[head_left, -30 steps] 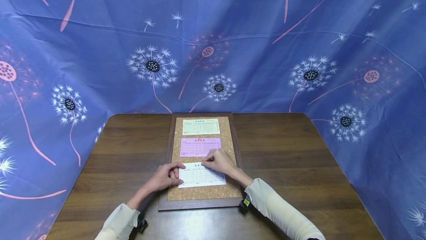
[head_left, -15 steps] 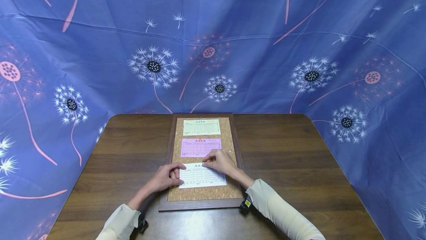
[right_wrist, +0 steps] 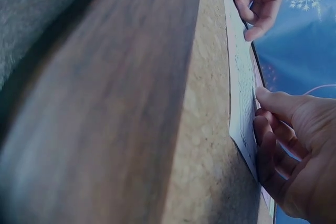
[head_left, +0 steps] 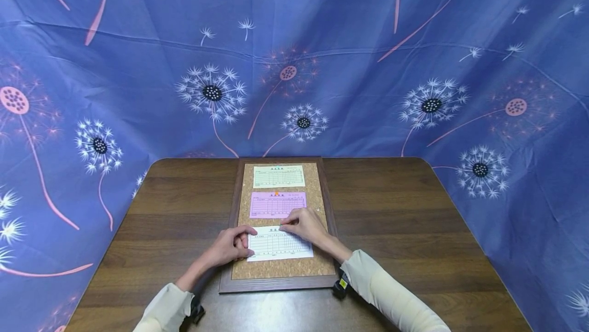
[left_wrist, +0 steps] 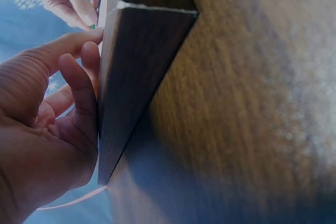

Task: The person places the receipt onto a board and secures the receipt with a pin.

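A white printed form [head_left: 276,247] lies on the lower part of a framed cork board [head_left: 257,269]. My left hand [head_left: 226,246] presses the form's left edge, index finger near the upper corner and thumb near the lower one; its other fingers are bent. At the form's top edge my right hand [head_left: 306,224] pinches a small green push pin [left_wrist: 93,26] between thumb and index finger. Only a bit of the pin shows in the left wrist view, and its point is hidden. In the right wrist view the form [right_wrist: 241,87] lies against the cork.
Higher on the board are a purple form [head_left: 276,206] with an orange pin [head_left: 276,193] and a pale green form [head_left: 278,177] with a light blue-green pin at its top. The board lies on a wooden table [head_left: 391,219]. Behind hangs a blue dandelion-print cloth [head_left: 345,91].
Both hands keep their places on the form. The right fingers shift only very slightly around the green push pin at the top edge.
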Available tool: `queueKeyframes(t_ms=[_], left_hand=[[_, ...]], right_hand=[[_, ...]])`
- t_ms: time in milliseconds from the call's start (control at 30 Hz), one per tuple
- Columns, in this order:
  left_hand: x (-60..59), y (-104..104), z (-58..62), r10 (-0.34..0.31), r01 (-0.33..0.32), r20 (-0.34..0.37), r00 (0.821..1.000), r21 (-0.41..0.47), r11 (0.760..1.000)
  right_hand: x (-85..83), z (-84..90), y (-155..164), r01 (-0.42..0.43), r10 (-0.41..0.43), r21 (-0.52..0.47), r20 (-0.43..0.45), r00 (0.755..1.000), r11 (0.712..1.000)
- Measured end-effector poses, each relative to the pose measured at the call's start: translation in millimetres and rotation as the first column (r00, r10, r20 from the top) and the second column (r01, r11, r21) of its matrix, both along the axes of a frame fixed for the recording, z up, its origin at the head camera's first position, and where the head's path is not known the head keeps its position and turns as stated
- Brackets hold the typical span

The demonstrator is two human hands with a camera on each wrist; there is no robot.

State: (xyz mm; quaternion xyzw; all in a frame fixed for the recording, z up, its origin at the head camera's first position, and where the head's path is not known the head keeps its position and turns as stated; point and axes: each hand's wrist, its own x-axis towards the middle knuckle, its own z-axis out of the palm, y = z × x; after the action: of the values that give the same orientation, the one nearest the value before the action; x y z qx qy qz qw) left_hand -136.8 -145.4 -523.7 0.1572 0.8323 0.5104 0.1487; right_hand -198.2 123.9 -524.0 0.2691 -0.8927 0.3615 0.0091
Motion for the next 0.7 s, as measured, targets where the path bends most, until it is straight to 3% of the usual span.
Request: queueKeyframes(t_ms=[700], left_hand=[[0.7, 0.1, 3.3, 0.007, -0.007, 0.000, 1.000, 0.026, 1.000]], right_hand=[[3.4, -1.8, -8.4, 0.047, -0.047, 0.015, 0.014, 0.999, 0.999]])
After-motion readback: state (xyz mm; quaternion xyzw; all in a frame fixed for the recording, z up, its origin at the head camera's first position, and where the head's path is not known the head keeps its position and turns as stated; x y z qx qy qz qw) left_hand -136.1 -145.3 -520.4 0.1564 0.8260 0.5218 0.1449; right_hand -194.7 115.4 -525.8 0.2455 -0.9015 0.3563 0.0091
